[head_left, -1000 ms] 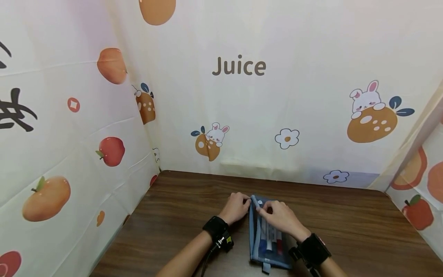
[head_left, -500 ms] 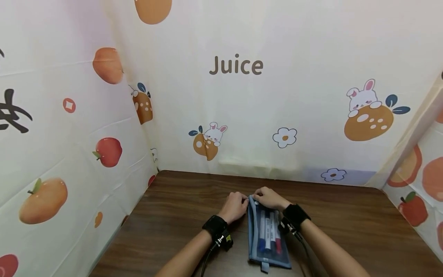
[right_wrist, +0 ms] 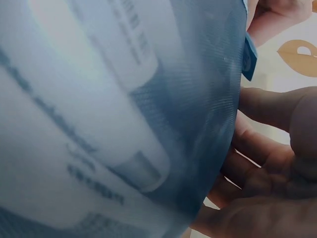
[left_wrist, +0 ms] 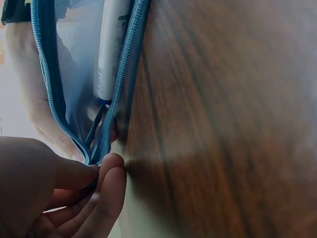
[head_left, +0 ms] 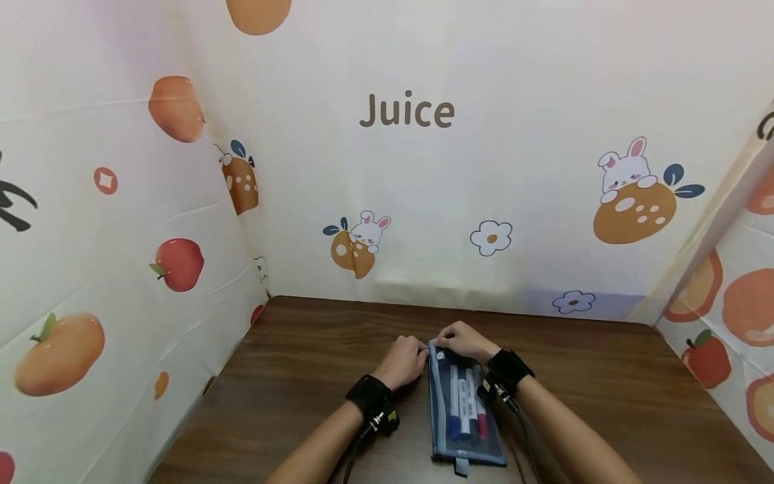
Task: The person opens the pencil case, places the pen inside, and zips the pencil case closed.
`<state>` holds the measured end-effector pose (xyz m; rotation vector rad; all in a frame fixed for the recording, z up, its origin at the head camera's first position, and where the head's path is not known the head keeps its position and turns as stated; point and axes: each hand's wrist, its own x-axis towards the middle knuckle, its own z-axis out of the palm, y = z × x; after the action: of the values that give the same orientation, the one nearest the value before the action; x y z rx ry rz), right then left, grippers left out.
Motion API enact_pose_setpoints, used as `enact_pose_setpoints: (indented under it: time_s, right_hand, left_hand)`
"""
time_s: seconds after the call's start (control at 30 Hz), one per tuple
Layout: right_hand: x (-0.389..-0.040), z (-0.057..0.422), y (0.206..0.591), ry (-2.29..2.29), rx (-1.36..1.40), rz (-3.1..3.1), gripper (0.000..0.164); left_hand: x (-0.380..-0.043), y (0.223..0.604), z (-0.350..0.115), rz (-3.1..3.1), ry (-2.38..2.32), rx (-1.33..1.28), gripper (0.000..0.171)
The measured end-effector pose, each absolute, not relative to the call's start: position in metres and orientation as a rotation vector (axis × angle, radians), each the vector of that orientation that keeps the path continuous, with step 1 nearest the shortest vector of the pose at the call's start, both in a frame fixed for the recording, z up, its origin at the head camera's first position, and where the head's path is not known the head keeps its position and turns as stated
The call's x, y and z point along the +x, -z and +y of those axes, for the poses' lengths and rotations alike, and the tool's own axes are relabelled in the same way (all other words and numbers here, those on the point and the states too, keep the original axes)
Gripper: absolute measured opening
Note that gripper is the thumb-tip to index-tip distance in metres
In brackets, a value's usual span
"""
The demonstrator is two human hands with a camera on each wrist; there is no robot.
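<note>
A blue mesh zip pencil pouch [head_left: 450, 449] lies lengthwise on the table, several white markers [head_left: 464, 403] showing through its mesh. At its far left corner, my left hand [head_left: 402, 363] pinches the end of the zip. The left wrist view shows the two zip edges [left_wrist: 49, 74] parted, with a marker [left_wrist: 109, 54] between them and the thumb and fingers of that hand closed on their joined end. My right hand [head_left: 468, 341] grips the pouch's far edge beside the same corner. In the right wrist view its thumb and fingers [right_wrist: 265, 106] meet the pouch's edge.
Brown wood-grain table [head_left: 302, 376] under the pouch. A printed cloth [head_left: 423, 188] hangs along the back and both sides. Cables [head_left: 351, 450] run from the black wrist cameras [head_left: 371, 403] along the forearms.
My right hand has moved from over the zip side to the pouch's far edge, and the markers now show more fully. The left hand stays at the corner. The head view has shifted slightly.
</note>
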<state>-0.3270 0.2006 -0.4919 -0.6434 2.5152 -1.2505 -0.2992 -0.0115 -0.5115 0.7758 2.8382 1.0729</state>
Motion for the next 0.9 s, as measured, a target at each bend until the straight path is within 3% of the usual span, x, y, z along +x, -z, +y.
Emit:
enact_pose_setpoints:
  time_s: [0.9]
  right_hand:
    - [-0.323,0.196,0.49,1.281,-0.488,2.574,0.022]
  left_hand:
    - [-0.239,0.498,-0.031,2.656,-0.917,0.939,0.021]
